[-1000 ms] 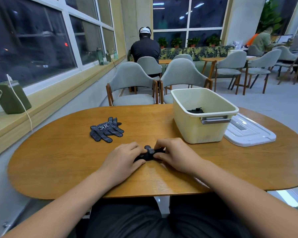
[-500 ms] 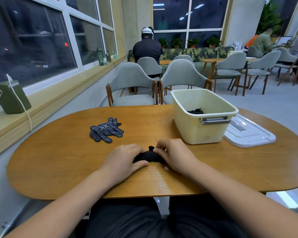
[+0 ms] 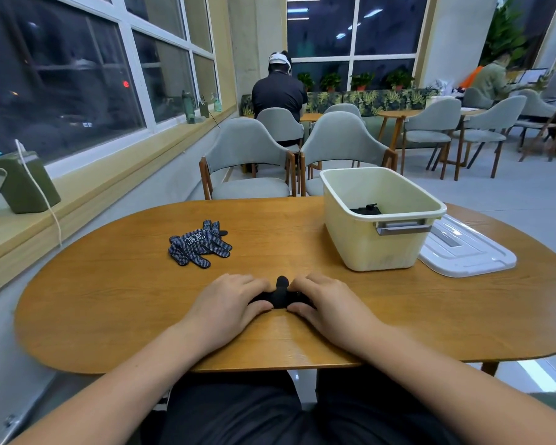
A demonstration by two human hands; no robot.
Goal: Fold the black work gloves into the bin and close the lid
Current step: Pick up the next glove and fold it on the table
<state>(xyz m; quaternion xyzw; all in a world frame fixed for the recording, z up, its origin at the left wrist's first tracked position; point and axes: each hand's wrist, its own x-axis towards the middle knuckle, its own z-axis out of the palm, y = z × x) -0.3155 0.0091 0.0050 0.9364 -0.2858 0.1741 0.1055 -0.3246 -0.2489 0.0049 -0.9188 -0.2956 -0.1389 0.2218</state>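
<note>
Got the small black knit work glove (image 3: 281, 295) bunched up on the wooden tabletop (image 3: 109, 300), with my left hand (image 3: 230, 303) and right hand (image 3: 326, 303) each pinching one end. It's soft, light and floppy, so I reckon it'll spring open unless I grip across the fold. The open cream plastic bin (image 3: 382, 248) sits just beyond, to the right.

Both forearms reach in from 7 and 5 o'clock; left hand (image 3: 228, 303) and right hand (image 3: 328, 303) lie palm-down (knuckles up), fingers and thumbs pinching the black glove (image 3: 281, 295) between them.
</note>
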